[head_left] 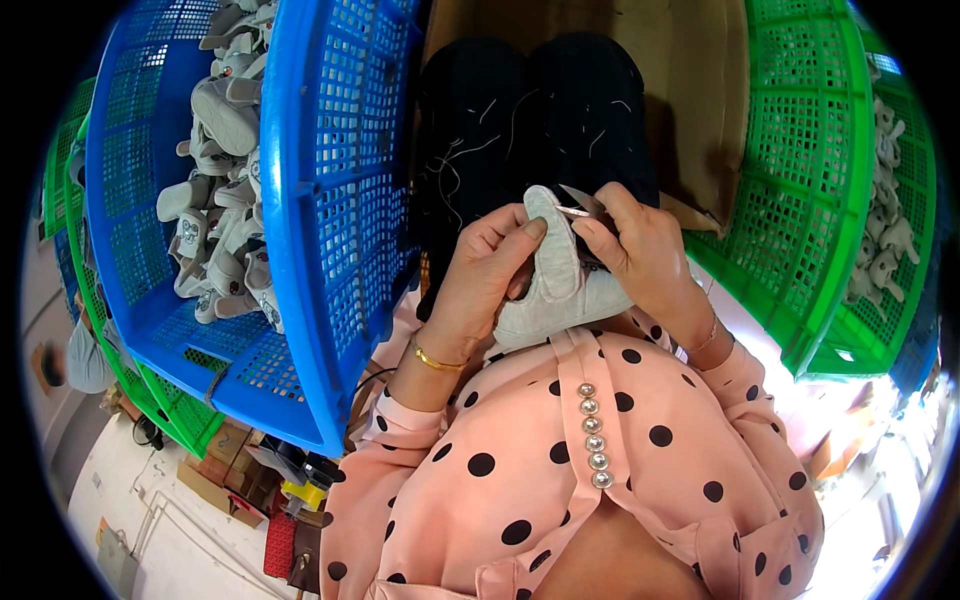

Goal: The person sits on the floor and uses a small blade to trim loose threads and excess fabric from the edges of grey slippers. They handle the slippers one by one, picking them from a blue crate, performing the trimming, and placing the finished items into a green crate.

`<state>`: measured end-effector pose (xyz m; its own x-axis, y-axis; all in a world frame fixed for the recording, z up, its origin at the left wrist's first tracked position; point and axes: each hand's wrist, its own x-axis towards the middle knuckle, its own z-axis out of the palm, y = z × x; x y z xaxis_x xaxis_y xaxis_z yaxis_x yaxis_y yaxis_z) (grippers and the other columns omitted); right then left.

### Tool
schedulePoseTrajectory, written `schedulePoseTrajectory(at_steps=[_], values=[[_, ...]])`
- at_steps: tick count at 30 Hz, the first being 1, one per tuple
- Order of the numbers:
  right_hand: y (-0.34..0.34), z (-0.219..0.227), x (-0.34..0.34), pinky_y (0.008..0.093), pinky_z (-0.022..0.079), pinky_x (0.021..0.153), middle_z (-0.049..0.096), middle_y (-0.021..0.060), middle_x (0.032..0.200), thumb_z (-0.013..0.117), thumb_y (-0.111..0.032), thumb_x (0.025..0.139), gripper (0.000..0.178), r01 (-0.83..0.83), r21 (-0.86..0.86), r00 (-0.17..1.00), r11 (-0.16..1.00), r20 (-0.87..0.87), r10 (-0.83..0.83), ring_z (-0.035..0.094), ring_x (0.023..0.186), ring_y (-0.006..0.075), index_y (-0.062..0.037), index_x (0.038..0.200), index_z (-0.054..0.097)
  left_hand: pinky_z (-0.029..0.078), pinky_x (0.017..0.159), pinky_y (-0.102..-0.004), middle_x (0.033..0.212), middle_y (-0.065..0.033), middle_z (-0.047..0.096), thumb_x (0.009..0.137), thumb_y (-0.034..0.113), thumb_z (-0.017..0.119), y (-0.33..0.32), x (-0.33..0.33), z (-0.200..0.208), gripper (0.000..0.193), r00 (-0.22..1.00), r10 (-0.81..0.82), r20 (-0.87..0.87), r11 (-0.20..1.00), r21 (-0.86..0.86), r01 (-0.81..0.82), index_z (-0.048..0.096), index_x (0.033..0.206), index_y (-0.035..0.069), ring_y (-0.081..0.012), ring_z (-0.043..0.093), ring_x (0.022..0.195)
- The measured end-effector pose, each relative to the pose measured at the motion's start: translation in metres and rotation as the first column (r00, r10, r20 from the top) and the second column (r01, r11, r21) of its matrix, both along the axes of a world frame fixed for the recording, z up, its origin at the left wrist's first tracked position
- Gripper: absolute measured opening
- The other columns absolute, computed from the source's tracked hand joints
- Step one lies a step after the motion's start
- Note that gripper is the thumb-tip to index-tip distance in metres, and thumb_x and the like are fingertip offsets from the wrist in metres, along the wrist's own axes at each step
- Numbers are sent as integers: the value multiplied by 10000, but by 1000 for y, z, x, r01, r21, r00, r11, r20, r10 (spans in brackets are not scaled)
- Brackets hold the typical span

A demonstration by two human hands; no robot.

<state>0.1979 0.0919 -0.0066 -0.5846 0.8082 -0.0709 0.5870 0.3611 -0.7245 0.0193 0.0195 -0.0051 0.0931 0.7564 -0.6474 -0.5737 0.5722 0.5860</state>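
Note:
My left hand (482, 268) is closed on a small pale grey fabric shoe upper (562, 312), its thumb pressing on the long rounded flap (554, 250) that stands up from it. The upper rests close against my body, above my lap. In my right hand (648, 245) is a pair of small metal thread snips (573, 211), gripped between thumb and fingers. Their blades lie at the upper edge of the flap, near its tip. My right palm covers the rest of the snips.
At my left stands a blue plastic basket (345, 130) holding many grey shoe uppers (225, 115). A green basket (800, 170) is at my right, with more grey pieces (885, 240) beyond its wall. Loose pale threads (480, 145) lie on my dark trousers. Ahead is a cardboard surface (690, 60).

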Motion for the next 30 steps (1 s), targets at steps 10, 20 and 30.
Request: schedulePoseTrajectory(at_steps=[10, 20, 30], values=[[3, 6, -8, 356, 453, 496, 568, 147, 637, 598, -373, 941, 354, 87, 34, 996, 996, -5, -87, 599, 566, 314, -39, 849, 525, 261, 418, -145, 666, 67, 573, 968, 167, 581, -2, 9, 1, 160, 996, -91, -7, 996, 3, 91, 657, 1006, 31, 23, 369, 462], [33, 19, 23, 252, 288, 464, 408, 22, 565, 498, -394, 1003, 397, 211, -453, 884, 866, -290, -367, 372, 483, 125, -70, 774, 474, 265, 398, -141, 760, 14, 659, 961, 156, 559, -6, 2, -4, 128, 994, 106, 7, 994, 20, -107, 636, 933, 58, 15, 396, 447], [16, 27, 13, 305, 419, 427, 494, 50, 486, 682, -463, 828, 434, -209, 363, 924, 908, 378, 62, 528, 432, 215, -116, 678, 469, 351, 401, -145, 767, -11, 656, 948, 152, 608, -3, 9, 12, 176, 993, 88, -81, 996, 15, -87, 678, 976, -7, -5, 470, 448]])
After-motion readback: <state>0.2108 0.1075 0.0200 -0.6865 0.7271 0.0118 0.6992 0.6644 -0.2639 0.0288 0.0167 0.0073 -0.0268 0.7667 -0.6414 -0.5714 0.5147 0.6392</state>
